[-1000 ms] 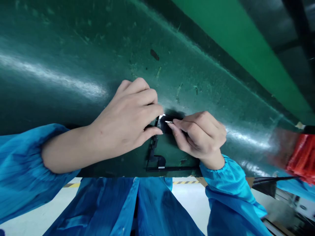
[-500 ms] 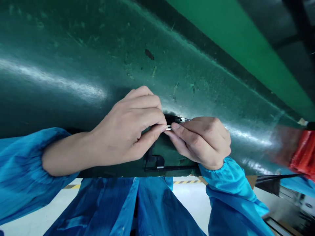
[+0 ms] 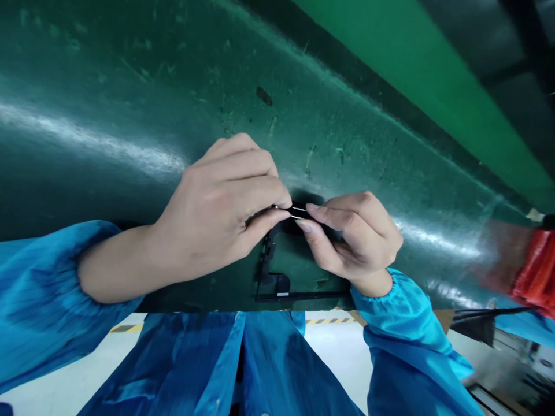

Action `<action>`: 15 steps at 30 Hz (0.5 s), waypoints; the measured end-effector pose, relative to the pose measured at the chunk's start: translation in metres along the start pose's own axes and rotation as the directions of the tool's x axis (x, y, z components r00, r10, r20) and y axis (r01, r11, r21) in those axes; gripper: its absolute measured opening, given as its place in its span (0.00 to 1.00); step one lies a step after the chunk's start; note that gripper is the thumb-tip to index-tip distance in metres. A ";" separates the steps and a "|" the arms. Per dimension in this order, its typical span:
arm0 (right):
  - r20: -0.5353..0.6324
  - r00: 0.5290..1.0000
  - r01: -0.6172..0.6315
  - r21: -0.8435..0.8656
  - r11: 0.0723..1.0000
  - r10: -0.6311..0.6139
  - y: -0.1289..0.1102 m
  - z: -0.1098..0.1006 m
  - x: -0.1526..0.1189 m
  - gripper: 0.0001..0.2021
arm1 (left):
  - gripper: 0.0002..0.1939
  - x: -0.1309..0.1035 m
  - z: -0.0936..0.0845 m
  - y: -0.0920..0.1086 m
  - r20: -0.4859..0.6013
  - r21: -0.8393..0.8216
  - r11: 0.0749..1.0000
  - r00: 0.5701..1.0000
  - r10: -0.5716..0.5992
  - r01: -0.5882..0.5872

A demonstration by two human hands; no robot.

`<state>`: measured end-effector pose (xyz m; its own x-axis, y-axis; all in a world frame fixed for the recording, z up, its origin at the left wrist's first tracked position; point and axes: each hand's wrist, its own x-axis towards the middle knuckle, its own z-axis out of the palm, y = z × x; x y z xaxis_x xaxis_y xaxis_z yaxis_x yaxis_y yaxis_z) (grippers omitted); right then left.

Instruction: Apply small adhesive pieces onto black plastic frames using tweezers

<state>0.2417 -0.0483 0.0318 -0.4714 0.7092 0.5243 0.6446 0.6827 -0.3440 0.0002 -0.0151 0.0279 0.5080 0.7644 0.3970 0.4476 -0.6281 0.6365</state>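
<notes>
Between my hands is a small dark strip (image 3: 299,210) with bright edges; its exact kind does not show. My left hand (image 3: 221,214) pinches its left end between thumb and forefinger. At the other end, the thumb and forefinger of my right hand (image 3: 358,234) close on it from the right. Below them a thin black frame-like part (image 3: 271,277) lies on the green table (image 3: 151,115), near its front edge. It has a rounded tab with a small white mark, and my hands hide some of it.
A translucent red bag or wrap (image 3: 537,274) lies at the right edge of the table. A raised bright green strip (image 3: 416,75) runs diagonally along the far side. Beyond the front edge, yellow-and-black tape (image 3: 128,328) marks the pale floor.
Both hands have risen slightly up the view, away from the table's front edge. The right fingers have shifted their hold, and more of the dark strip now shows between the hands.
</notes>
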 end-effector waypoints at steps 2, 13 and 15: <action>0.002 1.000 0.006 0.031 0.999 -0.006 -0.001 0.000 0.001 0.10 | 0.09 0.000 0.000 0.001 -0.002 0.005 1.000 1.000 0.008 -0.008; 0.009 1.000 -0.007 -0.006 1.000 0.007 0.004 -0.003 -0.002 0.11 | 0.10 0.001 -0.005 0.004 -0.056 0.001 1.000 0.998 -0.003 0.003; 0.041 0.999 -0.003 -0.034 0.999 0.004 0.006 -0.005 -0.002 0.11 | 0.09 0.002 -0.005 0.005 -0.073 -0.012 0.999 0.996 -0.051 0.050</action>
<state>0.2494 -0.0466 0.0325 -0.4931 0.7188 0.4901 0.6660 0.6743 -0.3190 -0.0006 -0.0160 0.0348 0.4293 0.8039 0.4117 0.4637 -0.5874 0.6633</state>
